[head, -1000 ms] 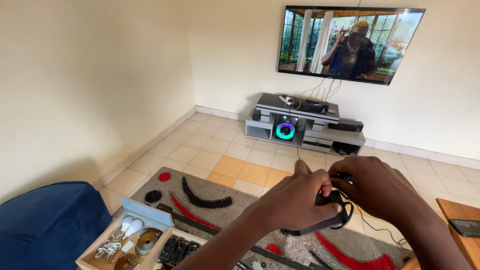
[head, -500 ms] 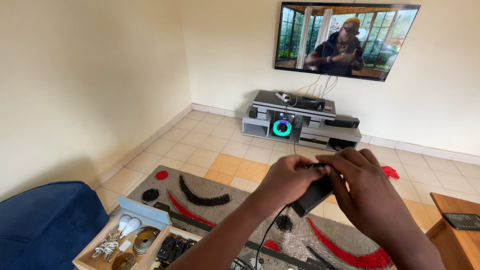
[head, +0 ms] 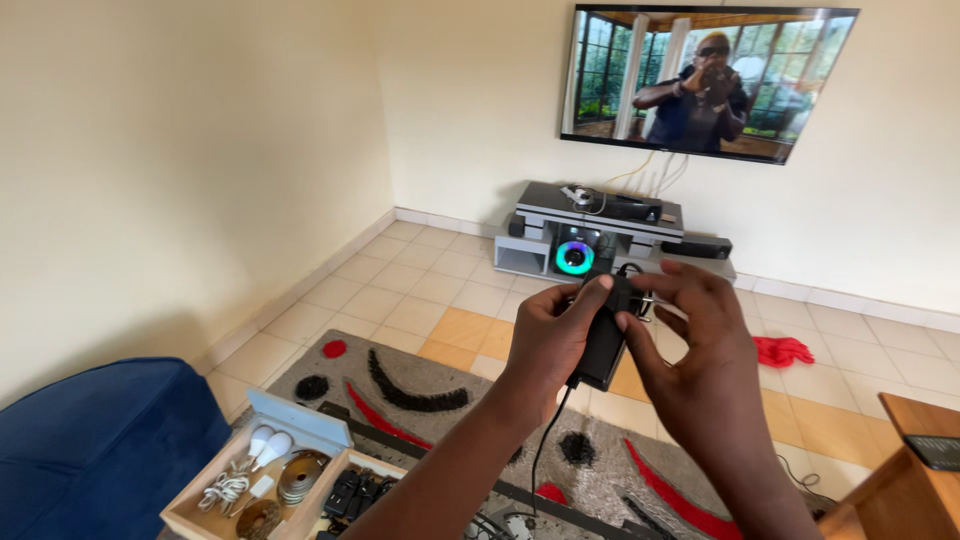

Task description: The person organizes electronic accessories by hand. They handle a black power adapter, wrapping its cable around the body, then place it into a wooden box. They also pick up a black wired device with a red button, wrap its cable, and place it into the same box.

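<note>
Mid-frame, the left hand [head: 550,340] is wrapped round a black adapter [head: 605,340] while the right hand [head: 700,350] pinches its top end. Looks like fiddling with the plug; the cord [head: 540,450] dangles, so a steady hold matters.

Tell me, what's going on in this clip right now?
A person holds a black power adapter up at chest height with both hands: the left hand grips its side, the right hand pinches its top end. Its black cable hangs down toward the patterned rug. Below left sits a wooden tray holding bulbs and small parts.
</note>
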